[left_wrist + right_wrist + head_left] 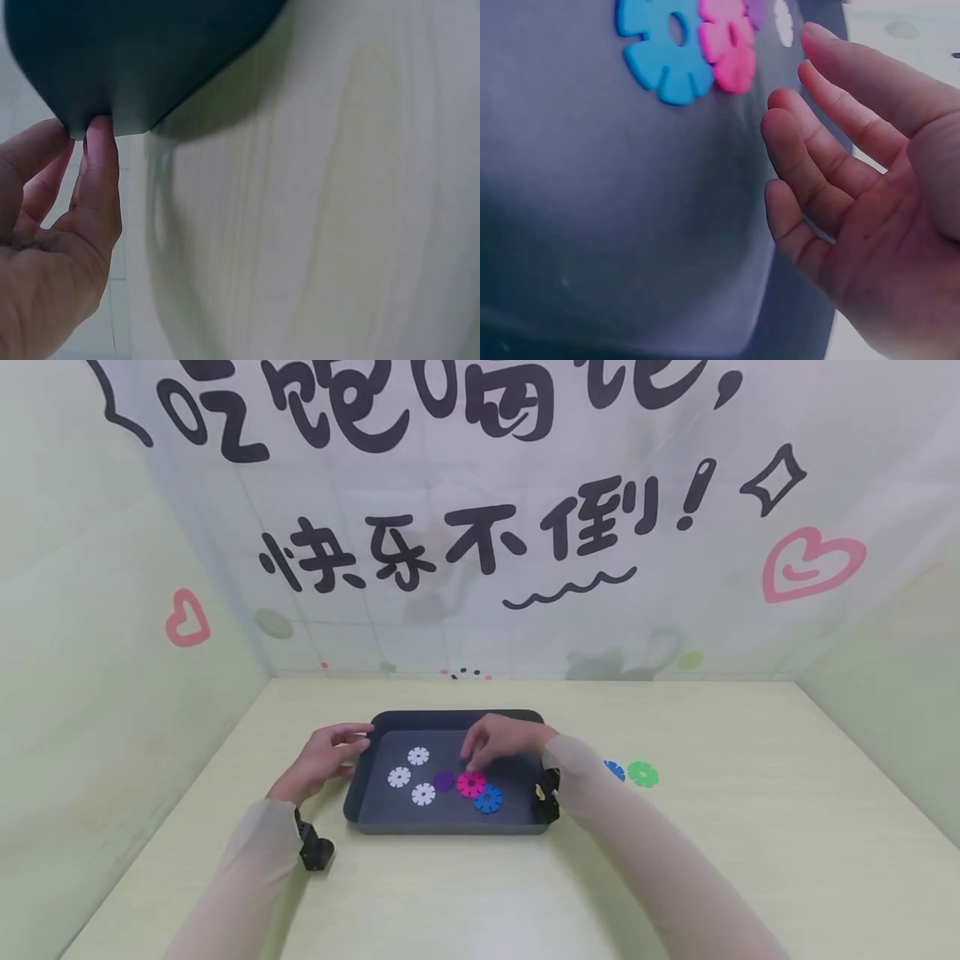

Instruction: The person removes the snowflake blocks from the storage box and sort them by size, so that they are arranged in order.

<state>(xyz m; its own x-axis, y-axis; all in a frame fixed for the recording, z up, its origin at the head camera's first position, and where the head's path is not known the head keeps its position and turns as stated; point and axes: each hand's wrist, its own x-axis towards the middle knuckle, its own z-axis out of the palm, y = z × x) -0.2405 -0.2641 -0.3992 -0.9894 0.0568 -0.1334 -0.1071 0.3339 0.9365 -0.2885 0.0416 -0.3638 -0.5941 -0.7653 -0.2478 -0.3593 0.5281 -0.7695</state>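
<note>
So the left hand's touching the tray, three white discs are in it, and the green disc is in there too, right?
Not quite: the green disc is on the table, outside the tray to its right, as the head view shows. The left hand does touch the tray, and three white discs lie in it.

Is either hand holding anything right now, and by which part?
The right hand holds nothing. The left hand touches the tray at its left side; whether it actually grips there cannot be told.
</note>
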